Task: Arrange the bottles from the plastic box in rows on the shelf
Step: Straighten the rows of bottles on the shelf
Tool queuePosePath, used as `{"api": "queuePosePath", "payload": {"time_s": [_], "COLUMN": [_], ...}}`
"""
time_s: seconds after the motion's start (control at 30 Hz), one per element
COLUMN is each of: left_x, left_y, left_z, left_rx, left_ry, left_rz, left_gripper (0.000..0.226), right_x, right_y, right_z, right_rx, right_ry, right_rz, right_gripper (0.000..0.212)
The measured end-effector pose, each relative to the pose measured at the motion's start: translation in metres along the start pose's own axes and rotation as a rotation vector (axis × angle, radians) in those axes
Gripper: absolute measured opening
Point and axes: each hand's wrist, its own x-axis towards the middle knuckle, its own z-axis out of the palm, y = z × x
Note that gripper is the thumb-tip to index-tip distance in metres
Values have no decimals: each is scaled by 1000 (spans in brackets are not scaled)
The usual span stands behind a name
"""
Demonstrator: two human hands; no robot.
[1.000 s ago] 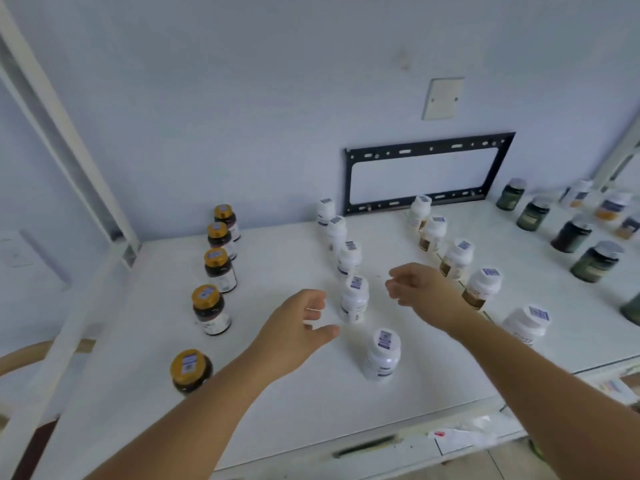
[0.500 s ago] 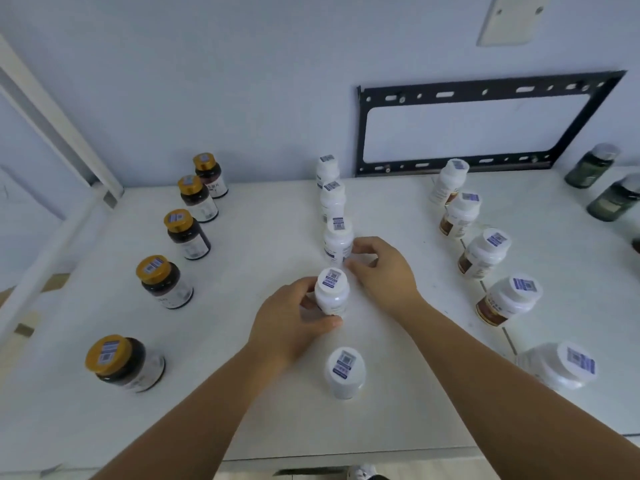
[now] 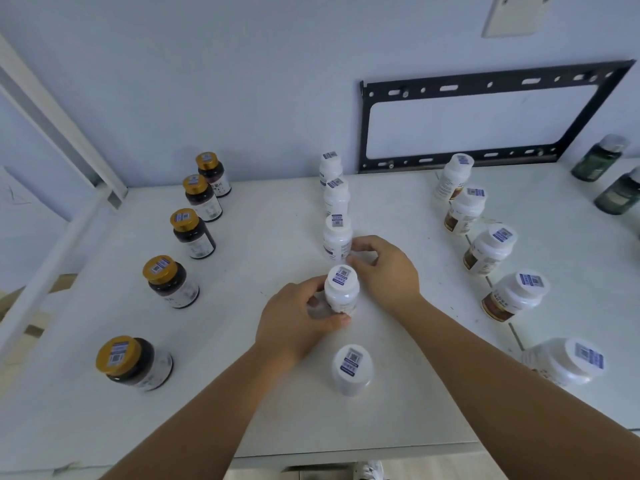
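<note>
A person's two bare arms reach over a white shelf (image 3: 263, 233) set against a pale wall. The left hand (image 3: 298, 318) has its fingers and thumb curled round a white bottle (image 3: 342, 292), which stands upright, fourth from the far end of the middle row. The right hand (image 3: 386, 268) lies just right of it, its curled fingertips (image 3: 363, 242) against the third bottle (image 3: 336, 235); whether it grips that one cannot be told. A fifth bottle (image 3: 351, 370) stands nearer. To the left runs a row of five gold-capped dark bottles (image 3: 192, 233). To the right is a row of five brown-labelled white bottles (image 3: 488, 251). Dark green bottles (image 3: 599, 157) stand at the far right. A black bracket (image 3: 502, 81) is fixed to the wall.
</note>
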Motion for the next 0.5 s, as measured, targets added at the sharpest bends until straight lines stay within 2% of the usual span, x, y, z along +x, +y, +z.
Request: {"api": "queuePosePath", "payload": {"time_s": [0.1, 0.2, 0.37, 0.5], "left_x": [-3, -6, -3, 3], "left_y": [1, -1, 9, 42], "left_z": [-10, -28, -58, -68], "left_rx": [-90, -157, -185, -197], "left_ry": [-50, -81, 33, 99], "left_rz": [17, 69, 154, 240], "left_gripper": [63, 70, 41, 25], "right_x": [1, -2, -9, -20], "right_y": [-3, -12, -45, -59], "right_z": [-7, -32, -103, -176], "right_rx": [88, 128, 155, 111], "right_ry": [-32, 20, 157, 224], "right_rz": [18, 9, -52, -125], "right_gripper": [31, 33, 19, 12]}}
